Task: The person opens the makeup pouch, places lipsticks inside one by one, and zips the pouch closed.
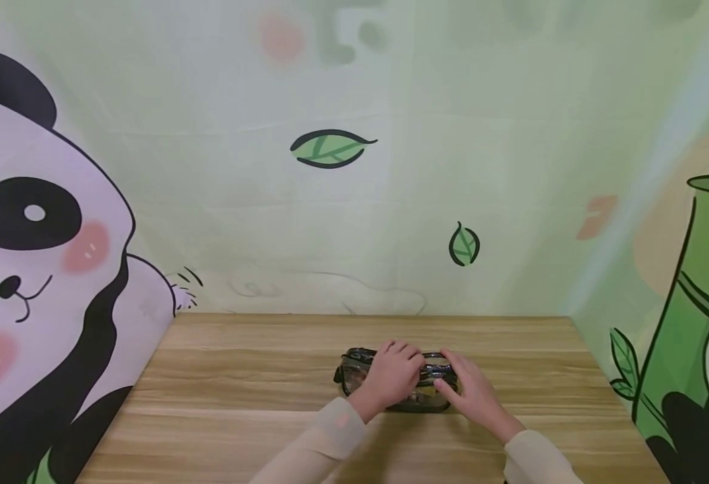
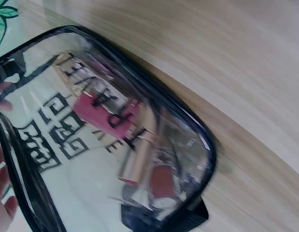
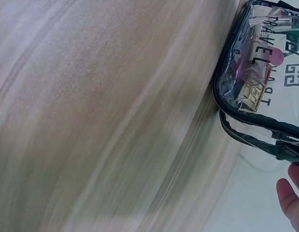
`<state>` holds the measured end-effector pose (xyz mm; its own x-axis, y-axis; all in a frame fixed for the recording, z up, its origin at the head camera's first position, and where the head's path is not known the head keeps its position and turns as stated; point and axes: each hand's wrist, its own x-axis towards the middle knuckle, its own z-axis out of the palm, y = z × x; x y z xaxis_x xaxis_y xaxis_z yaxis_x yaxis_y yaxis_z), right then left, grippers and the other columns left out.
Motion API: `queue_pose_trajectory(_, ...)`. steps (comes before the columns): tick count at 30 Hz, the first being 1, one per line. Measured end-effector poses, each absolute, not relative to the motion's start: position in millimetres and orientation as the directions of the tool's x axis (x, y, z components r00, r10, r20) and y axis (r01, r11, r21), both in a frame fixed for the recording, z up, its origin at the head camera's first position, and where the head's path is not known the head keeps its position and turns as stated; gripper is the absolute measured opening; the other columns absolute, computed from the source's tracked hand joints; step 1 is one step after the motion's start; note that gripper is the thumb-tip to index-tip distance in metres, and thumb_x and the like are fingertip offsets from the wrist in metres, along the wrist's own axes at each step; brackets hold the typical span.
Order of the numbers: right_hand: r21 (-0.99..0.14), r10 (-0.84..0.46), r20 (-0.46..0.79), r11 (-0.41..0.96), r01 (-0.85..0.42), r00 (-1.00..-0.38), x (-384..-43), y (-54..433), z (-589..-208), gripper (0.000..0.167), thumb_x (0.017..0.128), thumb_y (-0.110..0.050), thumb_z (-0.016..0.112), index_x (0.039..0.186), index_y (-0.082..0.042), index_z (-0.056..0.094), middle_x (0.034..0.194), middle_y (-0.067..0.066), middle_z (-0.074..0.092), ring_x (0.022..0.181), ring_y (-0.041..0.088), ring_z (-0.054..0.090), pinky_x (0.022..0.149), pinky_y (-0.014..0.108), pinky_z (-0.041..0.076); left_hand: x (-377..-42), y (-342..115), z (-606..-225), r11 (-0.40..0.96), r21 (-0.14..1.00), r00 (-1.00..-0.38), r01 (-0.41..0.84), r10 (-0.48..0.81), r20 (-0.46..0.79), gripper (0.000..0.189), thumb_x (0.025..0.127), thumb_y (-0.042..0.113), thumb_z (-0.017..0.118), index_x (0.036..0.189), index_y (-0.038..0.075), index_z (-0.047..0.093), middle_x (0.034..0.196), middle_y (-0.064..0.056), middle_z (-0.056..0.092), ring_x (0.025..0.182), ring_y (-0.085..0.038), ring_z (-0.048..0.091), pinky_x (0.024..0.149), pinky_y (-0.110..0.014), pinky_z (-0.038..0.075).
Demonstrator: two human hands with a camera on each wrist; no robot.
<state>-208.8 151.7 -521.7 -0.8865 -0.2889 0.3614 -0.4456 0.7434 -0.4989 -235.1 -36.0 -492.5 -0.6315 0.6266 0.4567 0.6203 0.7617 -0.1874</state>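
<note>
A clear cosmetic bag [image 1: 354, 370] with black trim stands on the wooden table, printed with black letters and square motifs. Through its side in the left wrist view show a pink packet [image 2: 103, 115], a slim beige tube [image 2: 138, 157] and other small items. A gold piece [image 3: 253, 94] shows inside it in the right wrist view. My left hand [image 1: 393, 370] grips the bag's top from above, fingers bent over the upper edge. At the right end my right hand [image 1: 472, 390] has thumb and forefinger spread apart, fingertips close to the black end tab [image 3: 288, 151].
The wooden table [image 1: 239, 370] extends on both sides of the bag and in front of it. Behind it hangs a pale green backdrop [image 1: 390, 202] with printed leaves, a panda and bamboo.
</note>
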Motion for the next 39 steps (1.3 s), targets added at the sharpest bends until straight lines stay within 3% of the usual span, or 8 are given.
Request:
queue_pose_trajectory(3, -0.468, -0.294, 0.393, 0.752, -0.465, -0.871, -210, 151, -523, 0.055, 0.083, -0.031, 0.058, 0.13, -0.008, 0.041, 0.128, 0.017, 0.047, 0.115, 0.035, 0.045, 0.089, 0.053, 0.038, -238, -41, -498, 0.728, -0.215, -0.563, 0.651, 0.653, 0.507, 0.011, 0.084, 0.024, 0.055, 0.088, 0.028, 0.065, 0.098, 0.011, 0.063, 0.094, -0.009, 0.058, 0.085, -0.031, 0.045)
queue_pose_trajectory(10, -0.338, -0.34, 0.473, 0.782, -0.524, -0.813, -213, 148, -523, 0.05, 0.08, -0.026, 0.059, 0.126, -0.009, 0.049, 0.129, 0.015, 0.046, 0.111, 0.034, 0.048, 0.087, 0.051, 0.04, -243, -46, -506, 0.692, -0.252, -0.478, 0.677, 0.674, 0.563, 0.012, 0.085, 0.025, 0.056, 0.092, 0.028, 0.065, 0.1, 0.011, 0.064, 0.091, -0.007, 0.06, 0.082, -0.029, 0.047)
queue_pose_trajectory(20, -0.416, -0.289, 0.459, 0.766, -0.491, -0.84, -212, 145, -518, 0.043, 0.082, -0.022, 0.058, 0.123, -0.011, 0.053, 0.127, 0.015, 0.049, 0.112, 0.034, 0.047, 0.087, 0.053, 0.039, -244, -50, -507, 0.677, -0.265, -0.418, 0.687, 0.666, 0.618, 0.01, 0.083, 0.022, 0.058, 0.089, 0.026, 0.064, 0.095, 0.011, 0.066, 0.084, -0.007, 0.062, 0.077, -0.027, 0.048)
queue_pose_trajectory(39, -0.474, -0.266, 0.496, 0.715, -0.514, -0.827, -211, 146, -526, 0.046, 0.08, -0.021, 0.06, 0.124, -0.011, 0.051, 0.123, 0.019, 0.05, 0.11, 0.037, 0.048, 0.084, 0.055, 0.04, -242, -72, -503, 0.706, -0.259, -0.442, 0.659, 0.642, 0.626, 0.015, 0.077, 0.019, 0.056, 0.089, 0.025, 0.063, 0.092, 0.011, 0.065, 0.079, -0.007, 0.062, 0.07, -0.026, 0.05)
